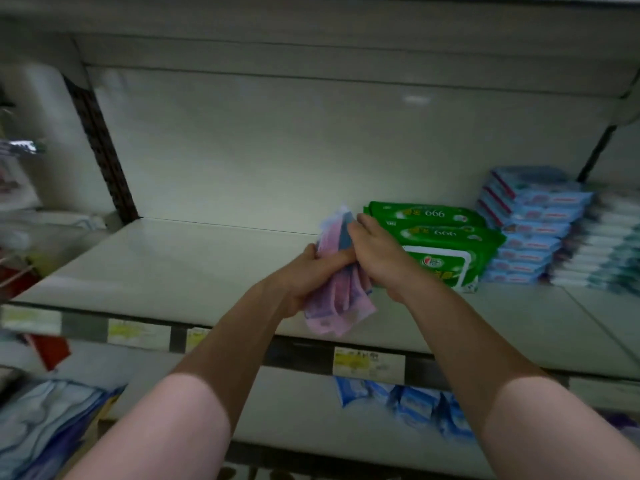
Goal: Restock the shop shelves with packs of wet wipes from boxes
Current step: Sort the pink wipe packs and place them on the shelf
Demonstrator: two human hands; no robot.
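Left grip (304,277) and right grip (379,259) both curl round a bundle of soft, crinkly pink packs (341,303) above the smooth pale shelf (194,261), beside glossy green packs (450,239).

One head-worn wide-angle view only. Faces forward and a bit down into a shop shelf (194,261), near enough that the hands are over it. Forearms (221,344) come in from the bottom edge; left hand (304,275) and right hand (377,258) meet mid-frame. Upper shelf (311,46) spans the top, lower shelf (294,410) the bottom; edges blurred
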